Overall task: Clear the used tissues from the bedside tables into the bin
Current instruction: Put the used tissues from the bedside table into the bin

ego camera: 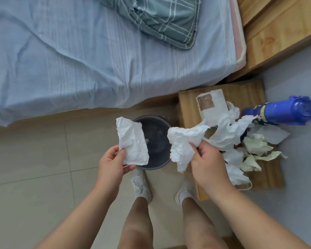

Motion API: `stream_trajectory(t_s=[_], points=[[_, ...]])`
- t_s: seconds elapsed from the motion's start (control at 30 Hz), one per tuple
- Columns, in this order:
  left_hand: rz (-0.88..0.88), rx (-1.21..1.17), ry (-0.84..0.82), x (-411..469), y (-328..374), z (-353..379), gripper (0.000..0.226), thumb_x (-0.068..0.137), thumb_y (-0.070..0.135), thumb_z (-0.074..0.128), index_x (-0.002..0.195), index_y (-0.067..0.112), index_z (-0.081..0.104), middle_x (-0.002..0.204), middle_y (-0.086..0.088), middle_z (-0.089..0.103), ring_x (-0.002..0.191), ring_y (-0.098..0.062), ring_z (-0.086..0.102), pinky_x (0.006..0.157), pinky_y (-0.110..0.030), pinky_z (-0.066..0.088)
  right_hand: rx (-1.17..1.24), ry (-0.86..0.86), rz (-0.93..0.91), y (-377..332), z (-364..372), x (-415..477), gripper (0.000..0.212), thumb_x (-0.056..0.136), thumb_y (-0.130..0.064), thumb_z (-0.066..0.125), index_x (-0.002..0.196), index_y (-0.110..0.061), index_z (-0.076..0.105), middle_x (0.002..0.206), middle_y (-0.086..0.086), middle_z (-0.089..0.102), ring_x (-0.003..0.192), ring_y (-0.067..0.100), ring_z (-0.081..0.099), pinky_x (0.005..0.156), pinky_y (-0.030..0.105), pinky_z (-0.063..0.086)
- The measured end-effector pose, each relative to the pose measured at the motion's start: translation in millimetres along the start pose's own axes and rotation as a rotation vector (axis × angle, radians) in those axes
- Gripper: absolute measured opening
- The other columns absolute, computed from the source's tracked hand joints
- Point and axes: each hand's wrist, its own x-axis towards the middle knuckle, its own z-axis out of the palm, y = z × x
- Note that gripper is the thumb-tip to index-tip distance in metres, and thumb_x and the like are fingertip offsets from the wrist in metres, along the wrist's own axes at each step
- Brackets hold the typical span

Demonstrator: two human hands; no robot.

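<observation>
My left hand (113, 163) pinches a flat, crumpled white tissue (132, 141) over the left rim of the round grey bin (155, 141) on the floor. My right hand (207, 163) grips a bunched white tissue (182, 142) at the bin's right edge. To the right, a low wooden bedside table (239, 91) carries a heap of several more white tissues (226, 130) and cream-coloured crumpled ones (255, 150).
A blue spray bottle (285, 111) stands on the table's far right, and a white paper packet (212, 105) lies behind the tissues. The bed with its blue sheet (97, 60) borders the floor ahead. My feet in white shoes (141, 186) stand just behind the bin.
</observation>
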Motion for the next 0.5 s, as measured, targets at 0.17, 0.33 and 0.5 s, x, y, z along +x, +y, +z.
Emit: stream_trajectory(t_s=[0.17, 0.33, 0.5], points=[[-0.117, 0.085, -0.010, 45, -44, -20, 0.026, 0.109, 0.019, 0.048, 0.105, 0.029, 0.072, 0.104, 0.001, 0.079, 0.089, -0.020, 0.079, 0.061, -0.024, 0.063, -0.167, -0.014, 0.067, 35, 78, 41, 0.012, 0.102, -0.047, 0.057, 0.099, -0.038, 0.064, 0.089, -0.022, 0.069, 0.078, -0.002, 0.067, 0.060, 0.006, 0.044], [-0.131, 0.205, -0.082, 93, -75, -16, 0.025, 0.110, 0.024, 0.043, 0.109, 0.033, 0.066, 0.110, 0.001, 0.075, 0.092, -0.025, 0.077, 0.058, -0.024, 0.062, -0.230, -0.061, 0.130, 84, 128, 85, 0.017, 0.105, -0.039, 0.053, 0.112, -0.030, 0.065, 0.101, -0.009, 0.071, 0.084, 0.004, 0.065, 0.064, 0.018, 0.051], [-0.174, 0.243, -0.097, 136, -94, -4, 0.021, 0.109, 0.024, 0.047, 0.112, 0.027, 0.067, 0.108, -0.003, 0.075, 0.090, -0.026, 0.078, 0.055, -0.024, 0.062, -0.260, -0.161, 0.199, 119, 155, 121, 0.019, 0.100, -0.036, 0.057, 0.114, -0.026, 0.063, 0.097, -0.013, 0.065, 0.081, 0.004, 0.060, 0.066, 0.025, 0.051]])
